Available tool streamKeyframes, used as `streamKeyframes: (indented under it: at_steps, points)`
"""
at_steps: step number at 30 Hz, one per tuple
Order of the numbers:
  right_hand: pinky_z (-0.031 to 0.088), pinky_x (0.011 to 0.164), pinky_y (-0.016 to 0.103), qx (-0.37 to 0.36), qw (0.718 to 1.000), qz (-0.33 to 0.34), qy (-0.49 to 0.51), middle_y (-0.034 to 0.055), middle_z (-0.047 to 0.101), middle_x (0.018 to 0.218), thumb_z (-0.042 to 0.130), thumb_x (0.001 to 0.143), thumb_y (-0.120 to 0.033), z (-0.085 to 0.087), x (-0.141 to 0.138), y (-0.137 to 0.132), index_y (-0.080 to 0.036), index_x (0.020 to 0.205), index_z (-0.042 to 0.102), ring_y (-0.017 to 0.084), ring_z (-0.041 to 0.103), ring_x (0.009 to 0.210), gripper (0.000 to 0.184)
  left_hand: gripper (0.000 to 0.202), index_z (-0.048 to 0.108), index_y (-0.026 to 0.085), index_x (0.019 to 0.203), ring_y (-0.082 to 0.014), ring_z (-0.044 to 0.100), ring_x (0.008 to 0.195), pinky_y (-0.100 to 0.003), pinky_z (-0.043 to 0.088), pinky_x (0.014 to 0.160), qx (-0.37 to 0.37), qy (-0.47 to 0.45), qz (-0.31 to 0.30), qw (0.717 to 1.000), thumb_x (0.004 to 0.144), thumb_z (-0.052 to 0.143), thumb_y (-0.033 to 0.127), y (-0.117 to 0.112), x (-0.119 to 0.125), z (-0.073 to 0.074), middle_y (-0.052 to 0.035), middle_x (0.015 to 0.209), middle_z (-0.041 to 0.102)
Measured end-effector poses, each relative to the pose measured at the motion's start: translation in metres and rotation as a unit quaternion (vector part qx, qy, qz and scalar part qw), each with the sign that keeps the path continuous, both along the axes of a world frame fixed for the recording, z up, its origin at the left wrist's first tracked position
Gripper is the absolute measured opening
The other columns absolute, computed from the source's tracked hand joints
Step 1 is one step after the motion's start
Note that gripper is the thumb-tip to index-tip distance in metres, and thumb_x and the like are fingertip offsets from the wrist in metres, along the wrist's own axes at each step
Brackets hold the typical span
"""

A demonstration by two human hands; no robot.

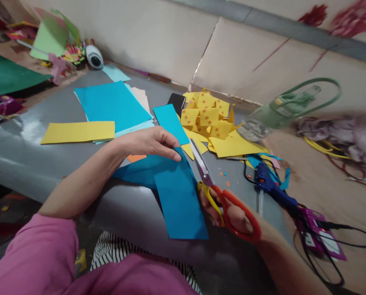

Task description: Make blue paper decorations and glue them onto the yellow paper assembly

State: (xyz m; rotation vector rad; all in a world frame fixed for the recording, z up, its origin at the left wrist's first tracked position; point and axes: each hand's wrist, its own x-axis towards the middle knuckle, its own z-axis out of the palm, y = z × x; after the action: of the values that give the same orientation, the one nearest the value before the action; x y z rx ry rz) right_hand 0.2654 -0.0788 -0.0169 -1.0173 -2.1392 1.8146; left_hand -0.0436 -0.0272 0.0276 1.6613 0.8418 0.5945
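My left hand (160, 143) pinches the top of a blue paper strip (180, 200), which hangs down past the table's near edge. In my right hand (215, 207) is a pair of scissors (218, 192) with red and yellow handles; their blades point up and away, just right of the strip, and look nearly closed. Another blue paper piece (136, 170) lies under my left hand. Beyond my fingers rests a lighter blue strip (170, 121). A stack of blue sheets (112, 104) and a yellow strip (78, 132) lie to the left.
Folded yellow paper pieces (206, 114) are heaped at the back. On the right are a blue glue gun (269, 182), a purple power box (319, 233) with black cables, and a green bottle (287, 106). A pink glue gun (57, 67) sits far left. Small scraps dot the grey table (115, 200).
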Motion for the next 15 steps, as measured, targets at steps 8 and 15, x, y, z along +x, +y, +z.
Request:
streamKeyframes:
  at_steps: [8,15]
  points:
    - [0.040,0.058,0.029,0.261,0.902,-0.133,-0.317,0.0062,0.063,0.079,0.048,0.089,-0.062,0.060,0.018,0.008,-0.023,0.089,0.053,0.021,0.059,0.067,0.040,0.052,0.035,0.021,0.061,-0.0099,0.025,0.058,-0.028,0.023,0.056,0.070,0.052,0.114,0.990,0.089,0.060,0.057,0.000,-0.011,0.006,0.0047,0.064,0.026]
    - [0.037,0.056,0.031,0.311,0.818,-0.139,-0.464,0.0117,0.071,0.079,0.038,0.095,-0.050,0.044,0.043,0.004,-0.021,0.091,0.055,0.027,0.066,0.068,0.034,0.046,0.056,0.021,0.073,-0.0154,0.050,0.069,-0.030,0.043,0.068,0.080,0.134,0.213,0.965,0.093,0.049,0.063,0.011,-0.024,0.020,-0.0001,0.070,0.052]
